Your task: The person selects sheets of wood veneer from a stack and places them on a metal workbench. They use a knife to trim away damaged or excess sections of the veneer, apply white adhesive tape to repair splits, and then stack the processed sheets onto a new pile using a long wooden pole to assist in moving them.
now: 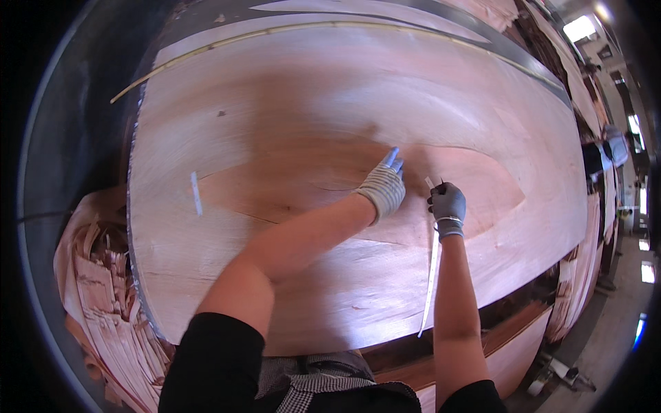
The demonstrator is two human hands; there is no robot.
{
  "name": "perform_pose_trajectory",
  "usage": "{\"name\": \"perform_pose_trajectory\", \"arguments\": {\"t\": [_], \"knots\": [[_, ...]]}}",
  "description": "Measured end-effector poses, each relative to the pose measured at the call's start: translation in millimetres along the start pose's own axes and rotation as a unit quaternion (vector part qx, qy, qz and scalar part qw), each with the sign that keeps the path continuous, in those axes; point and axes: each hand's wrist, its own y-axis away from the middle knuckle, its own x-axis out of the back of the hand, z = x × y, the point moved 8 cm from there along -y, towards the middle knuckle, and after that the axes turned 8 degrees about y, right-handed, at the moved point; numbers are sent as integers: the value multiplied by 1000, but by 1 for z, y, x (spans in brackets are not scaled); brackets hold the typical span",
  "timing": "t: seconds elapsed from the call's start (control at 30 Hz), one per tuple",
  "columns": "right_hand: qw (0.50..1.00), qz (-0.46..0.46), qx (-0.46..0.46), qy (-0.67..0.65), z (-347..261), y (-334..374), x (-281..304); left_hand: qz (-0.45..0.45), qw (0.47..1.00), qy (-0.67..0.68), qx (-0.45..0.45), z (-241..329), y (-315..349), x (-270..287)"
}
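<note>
A large sheet of pale wood veneer spreads before me, with a long, darker, pointed-oval area of wood across its middle. My left hand, in a striped glove with blue fingertips, rests on that oval near its upper edge, fingers stretched out. To its right, my right hand in a dark grey glove is closed on a narrow white strip of tape. One end of the strip shows above the fingers; the rest trails toward the sheet's near edge. A small dark tip also shows by the fingers, too small to name.
A short white strip lies on the sheet's left part. One thin, long yellowish stick runs along the far edge. Ragged veneer scraps are piled at the lower left. Another person is far off at the right.
</note>
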Motion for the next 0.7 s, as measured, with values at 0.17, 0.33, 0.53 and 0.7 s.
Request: {"name": "perform_pose_trajectory", "arguments": {"t": [0.17,0.33,0.53,0.7], "knots": [[916,-315,76,-236,-159,41,-61,148,822,379,400,-151,157,-5],[913,-310,85,-251,-283,32,-125,313,848,32,426,-206,271,21],[955,-61,291,16,-281,7,-135,173,944,95,264,-175,236,0],[959,-185,37,-210,-222,-26,-112,45,935,152,316,-181,174,21]]}}
